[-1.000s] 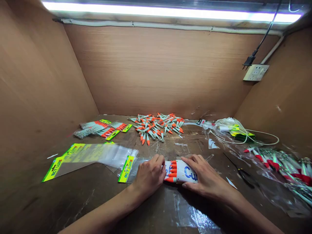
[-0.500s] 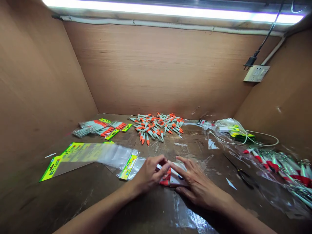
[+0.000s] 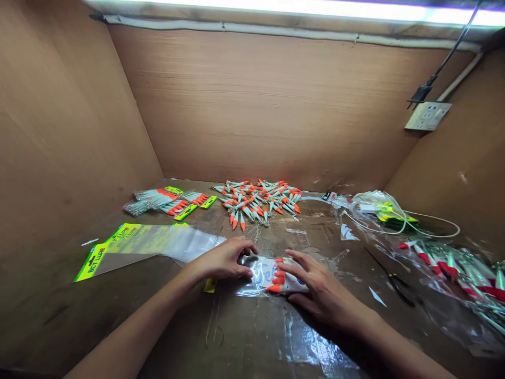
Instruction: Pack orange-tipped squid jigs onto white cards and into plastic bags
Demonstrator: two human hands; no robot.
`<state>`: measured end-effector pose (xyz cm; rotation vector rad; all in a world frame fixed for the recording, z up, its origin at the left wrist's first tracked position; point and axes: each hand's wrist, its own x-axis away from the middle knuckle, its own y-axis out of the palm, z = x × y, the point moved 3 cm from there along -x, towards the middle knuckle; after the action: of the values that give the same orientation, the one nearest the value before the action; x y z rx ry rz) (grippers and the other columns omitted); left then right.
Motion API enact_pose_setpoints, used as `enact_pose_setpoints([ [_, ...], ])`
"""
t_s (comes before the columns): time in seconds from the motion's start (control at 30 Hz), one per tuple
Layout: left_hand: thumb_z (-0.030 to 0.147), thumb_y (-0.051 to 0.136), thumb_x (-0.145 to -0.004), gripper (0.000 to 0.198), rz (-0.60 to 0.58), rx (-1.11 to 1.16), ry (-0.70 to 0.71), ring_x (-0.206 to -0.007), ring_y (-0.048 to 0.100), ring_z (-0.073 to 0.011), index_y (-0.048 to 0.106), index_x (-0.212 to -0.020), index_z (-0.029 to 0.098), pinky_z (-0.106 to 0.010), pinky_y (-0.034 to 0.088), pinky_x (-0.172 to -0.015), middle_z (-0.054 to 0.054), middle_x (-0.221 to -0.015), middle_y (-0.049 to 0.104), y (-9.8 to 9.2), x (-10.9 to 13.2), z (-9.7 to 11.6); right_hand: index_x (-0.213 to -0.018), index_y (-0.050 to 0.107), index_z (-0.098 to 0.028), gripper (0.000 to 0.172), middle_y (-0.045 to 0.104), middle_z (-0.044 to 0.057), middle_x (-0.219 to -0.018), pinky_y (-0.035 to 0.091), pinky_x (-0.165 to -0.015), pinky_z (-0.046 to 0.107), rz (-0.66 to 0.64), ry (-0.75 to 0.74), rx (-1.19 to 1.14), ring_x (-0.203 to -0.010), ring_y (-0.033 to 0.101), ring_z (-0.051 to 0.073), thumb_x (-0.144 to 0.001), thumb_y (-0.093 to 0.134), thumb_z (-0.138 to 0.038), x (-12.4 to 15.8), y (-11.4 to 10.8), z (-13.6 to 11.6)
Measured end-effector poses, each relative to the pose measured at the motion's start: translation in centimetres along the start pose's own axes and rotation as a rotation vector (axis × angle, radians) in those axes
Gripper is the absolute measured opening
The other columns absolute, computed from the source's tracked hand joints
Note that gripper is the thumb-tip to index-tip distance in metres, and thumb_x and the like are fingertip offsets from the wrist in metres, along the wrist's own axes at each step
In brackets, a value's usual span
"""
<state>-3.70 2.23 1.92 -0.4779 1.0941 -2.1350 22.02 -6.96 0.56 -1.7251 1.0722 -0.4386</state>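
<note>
Several orange-tipped lures [image 3: 277, 281] lie on a white card with blue lettering [image 3: 263, 271], within a clear plastic bag [image 3: 246, 290] flat on the table. At the bag's left end is my left hand [image 3: 226, 258], thumb and forefinger apart and the other fingers curved. It covers part of a yellow-green header label [image 3: 210, 285]. My right hand [image 3: 317, 279] rests over the right part of the card and lures, its fingers spread. The palm hides the lures' far ends.
A heap of loose lures [image 3: 256, 202] lies at the back; packed lures [image 3: 158, 201] sit to its left. Fanned header bags [image 3: 130, 242] are at left. Pliers [image 3: 394, 284], a white cord [image 3: 434, 234] and red-tipped lures [image 3: 445, 266] lie at right.
My left hand has moved left from beside my right fingertips, its pinch now opened. The lettered card and orange tips show more. The view has shifted slightly.
</note>
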Motion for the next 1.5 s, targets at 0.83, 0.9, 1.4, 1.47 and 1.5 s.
enact_pose_setpoints([
  [0.83,0.02,0.045,-0.097,0.011,0.287,-0.293,0.106,-0.069,0.057,-0.0163,0.049,-0.087,0.022,-0.029,0.038,-0.063,0.001,-0.08,0.06,6.2,0.4,6.5,-0.158,0.014,-0.029,0.091,0.033,0.009,-0.158,0.033,-0.117,0.043,0.026,-0.005,-0.033,-0.144,0.033,0.026,-0.085,0.069,-0.033,-0.3,0.3,0.3],
  [0.9,0.019,0.044,-0.098,0.012,0.333,-0.272,0.092,-0.071,0.057,-0.0161,0.048,-0.087,0.022,-0.028,0.039,-0.064,0.0,-0.081,0.06,6.2,0.3,6.3,-0.158,0.014,-0.03,0.092,0.031,0.009,-0.159,0.033,-0.117,0.044,0.02,-0.006,-0.023,-0.144,0.033,0.027,-0.085,0.07,-0.032,-0.4,0.3,0.3],
  [1.4,0.021,0.044,-0.096,0.011,0.538,-0.112,0.037,-0.076,0.054,-0.0165,0.048,-0.086,0.023,-0.029,0.043,-0.067,-0.002,-0.09,0.051,6.1,0.4,6.4,-0.158,0.016,-0.031,0.092,0.028,0.011,-0.159,0.033,-0.117,0.048,0.058,0.022,-0.041,-0.145,0.03,0.029,-0.083,0.07,-0.028,-0.4,0.3,0.3],
  [1.47,0.02,0.044,-0.095,0.011,0.536,-0.073,0.019,-0.074,0.053,-0.0163,0.047,-0.085,0.023,-0.029,0.042,-0.066,-0.001,-0.088,0.05,6.1,0.3,6.3,-0.158,0.016,-0.03,0.092,0.027,0.011,-0.159,0.032,-0.118,0.046,0.045,0.027,-0.026,-0.146,0.029,0.028,-0.084,0.07,-0.028,-0.4,0.4,0.2],
  [1.5,0.02,0.045,-0.094,0.011,0.534,-0.056,0.005,-0.073,0.052,-0.0162,0.046,-0.084,0.023,-0.029,0.041,-0.065,-0.001,-0.086,0.05,6.1,0.2,6.1,-0.158,0.016,-0.029,0.092,0.027,0.011,-0.159,0.032,-0.118,0.046,0.047,0.033,-0.021,-0.146,0.029,0.028,-0.084,0.07,-0.029,-0.4,0.4,0.2],
])
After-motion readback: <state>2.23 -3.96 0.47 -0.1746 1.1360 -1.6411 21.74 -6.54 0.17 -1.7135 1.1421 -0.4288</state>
